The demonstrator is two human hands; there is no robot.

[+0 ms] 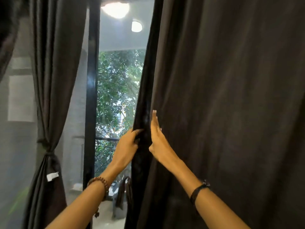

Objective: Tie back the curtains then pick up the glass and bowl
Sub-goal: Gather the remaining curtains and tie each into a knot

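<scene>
Both hands [127,144] on right curtain [222,113]

**Both hands on the right curtain's edge**

The left hand [127,143] curls its fingers around the inner edge of the right curtain [231,104], at 6 o'clock from the 2 ceiling lights [123,15]. The right hand [157,139] lies flat against the cloth beside it. At 9 o'clock, the left curtain [52,71] hangs cinched by a tie-back [47,152], beside the black window frame [91,90].

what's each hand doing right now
Left hand: closed, gripping the edge of the right curtain.
Right hand: open, flat against that curtain, holding nothing.
</scene>
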